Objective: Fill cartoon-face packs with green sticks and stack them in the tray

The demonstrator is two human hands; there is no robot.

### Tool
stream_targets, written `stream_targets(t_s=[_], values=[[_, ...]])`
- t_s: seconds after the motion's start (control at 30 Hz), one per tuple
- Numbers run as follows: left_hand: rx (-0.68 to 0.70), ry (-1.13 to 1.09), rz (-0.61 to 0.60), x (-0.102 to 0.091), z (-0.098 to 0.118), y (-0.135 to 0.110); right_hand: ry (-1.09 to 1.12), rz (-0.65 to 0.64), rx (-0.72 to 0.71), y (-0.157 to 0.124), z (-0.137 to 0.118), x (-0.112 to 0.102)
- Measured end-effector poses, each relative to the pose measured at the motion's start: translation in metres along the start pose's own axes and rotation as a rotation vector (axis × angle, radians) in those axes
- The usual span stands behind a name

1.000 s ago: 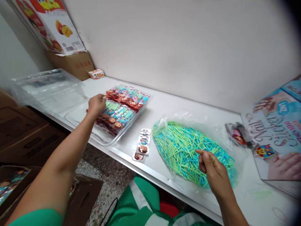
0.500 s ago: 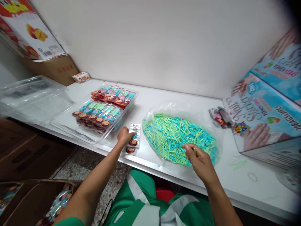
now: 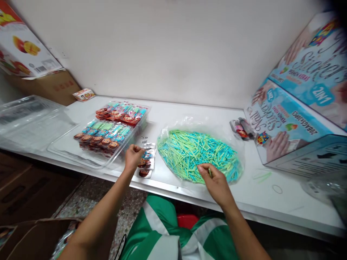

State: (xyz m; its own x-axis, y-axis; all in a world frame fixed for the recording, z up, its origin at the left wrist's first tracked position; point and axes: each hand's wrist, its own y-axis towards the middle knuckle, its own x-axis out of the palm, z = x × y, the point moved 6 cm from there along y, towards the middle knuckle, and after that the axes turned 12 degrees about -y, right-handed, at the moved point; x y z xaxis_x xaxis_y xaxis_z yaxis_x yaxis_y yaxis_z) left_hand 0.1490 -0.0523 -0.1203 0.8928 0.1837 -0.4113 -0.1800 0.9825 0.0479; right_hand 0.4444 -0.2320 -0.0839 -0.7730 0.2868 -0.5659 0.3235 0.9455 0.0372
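Note:
My left hand (image 3: 132, 158) is closed in a pinch at the left edge of a small stack of printed sachets (image 3: 149, 153), which show a cartoon face and lie overlapping on the table. Over the front of a clear bag of thin green and blue sticks (image 3: 189, 151), my right hand (image 3: 216, 181) is closed, thumb against fingers, with a bit of green stick showing between them. Left of the sachets stands a clear plastic tray (image 3: 132, 142) holding two rows of filled sachets (image 3: 104, 133), with green and blue showing at their tops.
The white table (image 3: 173, 186) runs along a wall. Its hinged clear lid (image 3: 35, 119) lies left of the tray. Blue nail sticker boxes (image 3: 287, 122) stand at the right, beside small dark packets (image 3: 240, 130) and a rubber band (image 3: 277, 189). Cartons (image 3: 51, 86) stand at the left.
The view has turned somewhat, shifting everything leftward. My left hand has drawn back from the sachets' middle to their left edge; my right hand remains pinched over the bag.

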Motion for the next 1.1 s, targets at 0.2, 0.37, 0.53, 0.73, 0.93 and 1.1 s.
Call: stream_targets(t_s=[0.2, 0.37, 0.53, 0.73, 0.93, 1.1], values=[[-0.282, -0.810, -0.546, 0.064, 0.042, -0.101, 0.162, -0.275, -0.021, 0.003, -0.018, 0.060], [-0.418, -0.880, -0.741, 0.091, 0.047, -0.133, 0.144, -0.338, -0.108, -0.003, -0.012, 0.062], [-0.550, -0.896, -0.789, 0.115, 0.035, -0.131, 0.135, -0.339, -0.079, -0.009, 0.003, 0.056], [-0.595, -0.881, -0.752, 0.133, 0.016, -0.141, 0.037, -0.289, -0.041, -0.020, 0.019, 0.061], [-0.042, -0.553, -0.890, 0.114, 0.039, -0.139, -0.236, -0.190, -0.184, -0.027, 0.011, 0.023], [0.608, -0.230, -1.150, 0.099, 0.062, -0.170, -0.680, -0.363, -0.344, -0.027, 0.029, -0.010]])
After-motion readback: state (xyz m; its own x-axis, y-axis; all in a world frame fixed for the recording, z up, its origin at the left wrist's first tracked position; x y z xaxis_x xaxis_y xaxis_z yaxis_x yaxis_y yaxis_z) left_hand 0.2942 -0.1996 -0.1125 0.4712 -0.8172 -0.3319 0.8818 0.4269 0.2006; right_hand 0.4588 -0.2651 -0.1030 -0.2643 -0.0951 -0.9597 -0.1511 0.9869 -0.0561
